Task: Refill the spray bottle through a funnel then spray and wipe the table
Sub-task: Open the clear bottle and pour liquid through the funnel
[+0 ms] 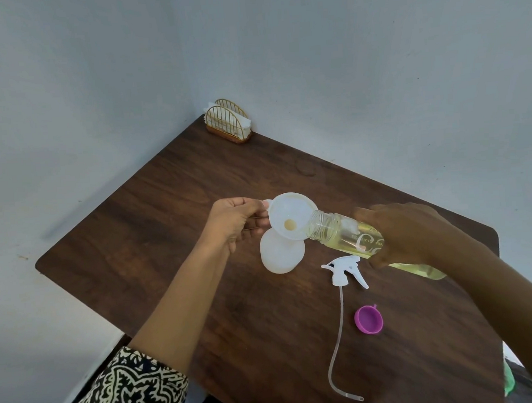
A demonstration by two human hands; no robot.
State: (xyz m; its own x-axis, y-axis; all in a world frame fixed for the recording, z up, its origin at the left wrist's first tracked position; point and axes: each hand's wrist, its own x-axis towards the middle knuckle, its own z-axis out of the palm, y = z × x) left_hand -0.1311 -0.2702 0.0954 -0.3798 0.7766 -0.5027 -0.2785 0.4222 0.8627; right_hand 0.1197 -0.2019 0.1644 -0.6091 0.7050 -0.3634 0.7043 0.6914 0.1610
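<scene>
The left hand (pixel 238 222) pinches the light, tippy funnel (pixel 292 218) by its tab, while the right hand (pixel 408 232) grips the slick, liquid-heavy refill bottle (pixel 342 232) mid-body.

Refill bottle (pixel 365 241): white print, upside down, not legible.

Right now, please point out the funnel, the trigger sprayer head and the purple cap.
funnel (pixel 290 213): head view, inner wall of the cone.
trigger sprayer head (pixel 345 268): head view, white body.
purple cap (pixel 369 319): head view, inside of the cup.
</scene>
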